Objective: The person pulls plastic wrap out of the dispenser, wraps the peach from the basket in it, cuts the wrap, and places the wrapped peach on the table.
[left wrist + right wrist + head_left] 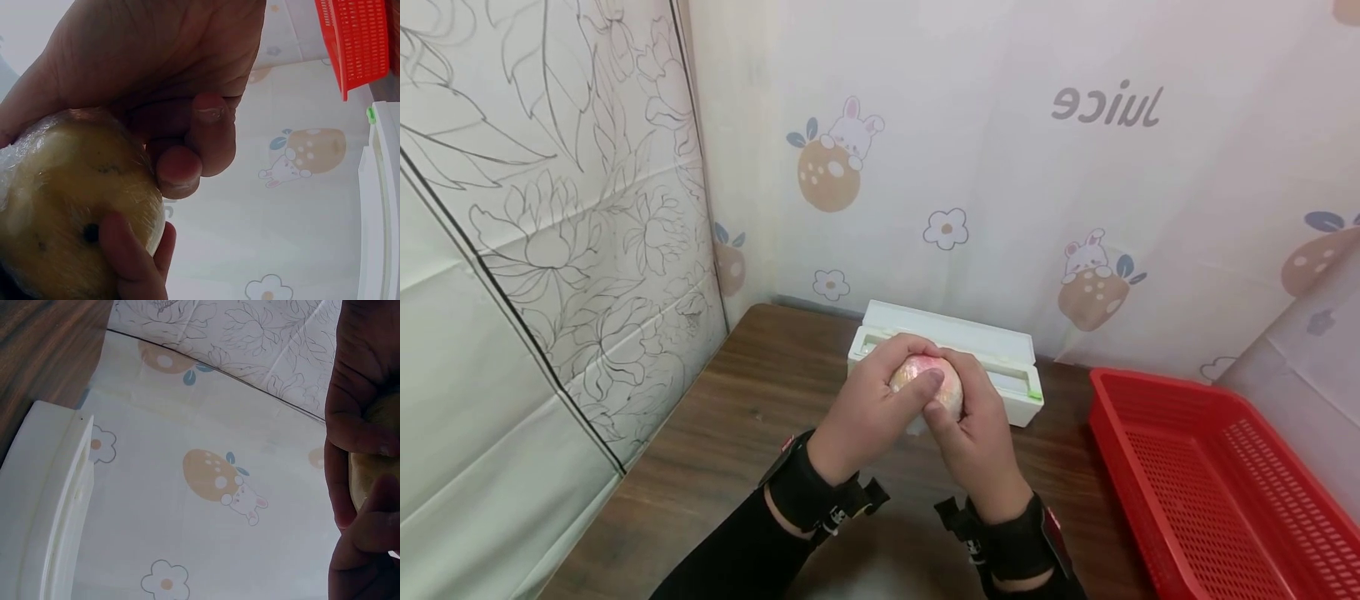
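Observation:
Between both hands is a round, yellowish fruit with a pink blush (pixel 951 385), apple-like and wrapped in clear cling film. My left hand (pixel 867 410) grips it from the left, thumb across its near side. From the right, my right hand (pixel 979 429) holds it too, thumb tip pressed near the other thumb. Crinkled film and a small dark spot show on the fruit (pixel 62 187) in the left wrist view. Directly behind the hands stands a long white cling film dispenser (pixel 1018 408), lid raised, a green piece at its right end.
A red plastic basket (pixel 1138 467) with slotted walls sits at the right side of the brown wooden table (pixel 700 467). Printed white curtains (pixel 1000 167) hang behind the table and along its left side.

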`<state>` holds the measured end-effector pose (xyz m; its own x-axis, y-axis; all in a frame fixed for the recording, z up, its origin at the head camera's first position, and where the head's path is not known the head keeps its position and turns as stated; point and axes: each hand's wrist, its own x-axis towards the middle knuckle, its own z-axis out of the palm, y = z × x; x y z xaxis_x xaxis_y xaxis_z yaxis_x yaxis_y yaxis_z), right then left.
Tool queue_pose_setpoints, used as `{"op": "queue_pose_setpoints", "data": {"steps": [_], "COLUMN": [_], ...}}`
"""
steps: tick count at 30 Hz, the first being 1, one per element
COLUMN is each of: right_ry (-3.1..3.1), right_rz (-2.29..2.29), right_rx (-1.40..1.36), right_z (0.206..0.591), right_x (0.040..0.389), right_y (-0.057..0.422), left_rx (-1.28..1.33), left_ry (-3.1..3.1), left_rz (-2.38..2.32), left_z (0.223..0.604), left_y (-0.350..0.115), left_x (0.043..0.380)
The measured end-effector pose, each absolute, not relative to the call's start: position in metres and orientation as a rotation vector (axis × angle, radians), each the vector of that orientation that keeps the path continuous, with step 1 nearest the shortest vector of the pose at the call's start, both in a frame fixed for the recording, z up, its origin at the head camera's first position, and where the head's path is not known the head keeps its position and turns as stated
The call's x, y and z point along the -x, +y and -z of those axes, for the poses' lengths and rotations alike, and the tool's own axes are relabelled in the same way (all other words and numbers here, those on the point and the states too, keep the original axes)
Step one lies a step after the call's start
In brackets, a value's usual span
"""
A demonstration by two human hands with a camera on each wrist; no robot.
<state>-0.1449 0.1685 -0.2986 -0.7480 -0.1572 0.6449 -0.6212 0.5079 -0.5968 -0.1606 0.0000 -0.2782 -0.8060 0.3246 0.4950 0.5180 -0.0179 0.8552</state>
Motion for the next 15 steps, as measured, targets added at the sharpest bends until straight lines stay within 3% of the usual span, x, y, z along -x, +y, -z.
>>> {"op": "queue_pose_setpoints", "data": {"steps": [15], "right_ry": [-2.275], "right_rz": [-1.11], "right_rx": [-0.616], "right_z": [0.2987], "right_x": [0.1447], "right_y": [0.1701], "left_rx": [0.883], "left_ry": [-2.118], "left_rz": [1.909], "left_z": [0.2794], "left_y": [0.0003], "left_x": [0.161]}}
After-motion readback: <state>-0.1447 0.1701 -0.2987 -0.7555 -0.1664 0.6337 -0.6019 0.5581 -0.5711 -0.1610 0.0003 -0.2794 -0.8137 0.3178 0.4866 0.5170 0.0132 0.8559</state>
